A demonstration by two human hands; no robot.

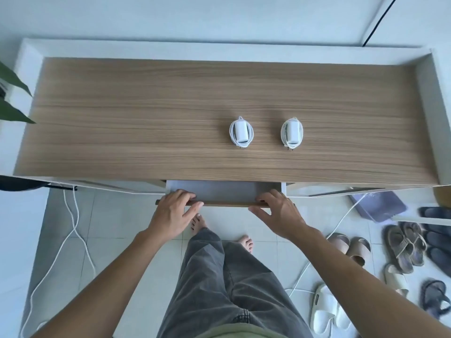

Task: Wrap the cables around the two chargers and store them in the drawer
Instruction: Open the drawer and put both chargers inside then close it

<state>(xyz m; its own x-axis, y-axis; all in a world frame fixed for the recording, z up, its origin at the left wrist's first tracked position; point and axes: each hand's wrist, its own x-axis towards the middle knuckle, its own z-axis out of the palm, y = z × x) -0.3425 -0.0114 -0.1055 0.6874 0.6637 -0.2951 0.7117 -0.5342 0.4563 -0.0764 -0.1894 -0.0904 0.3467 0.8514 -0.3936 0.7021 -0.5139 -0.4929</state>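
Two white chargers lie side by side on the wooden cabinet top (pixel 122 118), each with its white cable coiled around it: the left charger (pixel 241 132) and the right charger (pixel 292 132). Below them the drawer (pixel 224 191) stands partly pulled out, its pale inside bare where visible. My left hand (pixel 174 211) grips the left part of the drawer's wooden front edge, fingers hooked over it. My right hand (pixel 275 211) holds the right part of the same edge. Both hands are well below the chargers and do not touch them.
White raised walls border the cabinet top at left, back and right. A green plant (pixel 12 98) pokes in at far left. On the tiled floor lie white cables (pixel 75 228), a purple box (pixel 378 206) and several sandals and slippers (pixel 405 247) at right. My bare feet stand under the drawer.
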